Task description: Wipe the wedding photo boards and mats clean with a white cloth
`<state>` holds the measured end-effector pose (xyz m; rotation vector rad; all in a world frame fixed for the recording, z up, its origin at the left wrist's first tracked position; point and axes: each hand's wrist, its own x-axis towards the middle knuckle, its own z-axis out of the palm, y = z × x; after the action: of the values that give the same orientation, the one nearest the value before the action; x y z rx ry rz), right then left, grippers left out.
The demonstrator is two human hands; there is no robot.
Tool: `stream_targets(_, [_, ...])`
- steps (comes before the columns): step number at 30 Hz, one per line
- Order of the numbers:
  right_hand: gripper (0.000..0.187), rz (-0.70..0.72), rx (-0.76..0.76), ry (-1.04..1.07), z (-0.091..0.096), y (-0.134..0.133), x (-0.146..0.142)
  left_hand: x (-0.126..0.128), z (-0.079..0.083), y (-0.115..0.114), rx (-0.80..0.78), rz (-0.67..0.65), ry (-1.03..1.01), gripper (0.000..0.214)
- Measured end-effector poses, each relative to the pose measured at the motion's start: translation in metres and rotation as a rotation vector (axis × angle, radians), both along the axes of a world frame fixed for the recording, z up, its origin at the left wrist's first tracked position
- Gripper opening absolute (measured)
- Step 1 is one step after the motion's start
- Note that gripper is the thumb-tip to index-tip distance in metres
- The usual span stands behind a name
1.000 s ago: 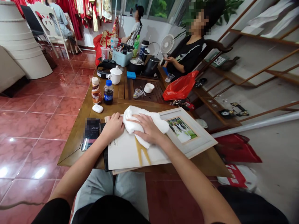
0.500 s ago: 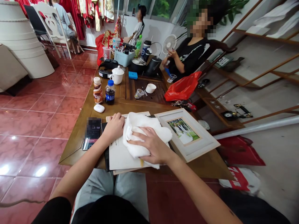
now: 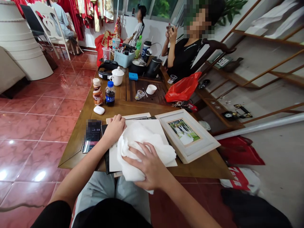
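My right hand [image 3: 148, 164] is closed on a bunched white cloth [image 3: 140, 136], fingers spread over its folds. The cloth covers much of a white board [image 3: 163, 128] and overhangs its near edge. At the board's left side my left hand [image 3: 114, 129] presses down with its fingers curled together; its fingertips are partly hidden. Dark and pale edges of other flat pieces show under the board. To the right a white picture frame [image 3: 163, 118] with a photo [image 3: 184, 131] of people outdoors lies on the wooden table [image 3: 78, 139].
Left of the board lies a phone [image 3: 92, 136]. Beyond it are a white case [image 3: 99, 110], a brown-labelled bottle [image 3: 97, 91], a blue-capped bottle [image 3: 110, 93] and a lidded white mug [image 3: 117, 76]. A red plastic bag [image 3: 182, 90] lies behind the frame. A person in black [image 3: 187, 57] sits opposite.
My right hand has pulled the cloth toward me and slightly left, uncovering the board's far right part. My left hand stays at the board's left side. The person opposite has raised their hands.
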<state>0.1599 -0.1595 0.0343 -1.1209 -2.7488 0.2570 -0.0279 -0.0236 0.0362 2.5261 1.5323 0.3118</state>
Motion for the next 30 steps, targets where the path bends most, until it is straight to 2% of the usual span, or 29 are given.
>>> stream_targets(4, [0.077,-0.147,0.023,-0.003,0.005,0.005,-0.017,0.002,-0.005,0.002,0.029,0.031,0.012,0.027])
stream_targets(8, [0.076,-0.169,-0.018,-0.034,0.012,0.013,-0.029,0.000,-0.009,0.004,0.018,0.045,0.009,0.025])
stream_targets(11, [0.076,-0.091,-0.069,-0.021,0.015,0.016,-0.031,0.000,-0.010,0.006,-0.014,0.037,0.012,0.025])
stream_targets(14, [0.075,0.055,-0.123,0.004,0.017,0.016,-0.031,0.000,-0.009,0.009,-0.050,0.032,0.033,0.026])
stream_targets(20, [0.067,0.258,-0.174,0.035,0.014,0.004,-0.029,-0.003,-0.004,0.011,-0.099,0.012,0.033,0.024])
stream_targets(26, [0.064,0.293,-0.107,0.021,0.003,-0.017,-0.020,-0.006,-0.005,0.006,-0.022,-0.035,-0.017,0.020])
stream_targets(30, [0.063,0.252,-0.042,0.130,0.008,-0.027,0.003,-0.004,-0.005,0.005,0.021,0.011,-0.006,0.026])
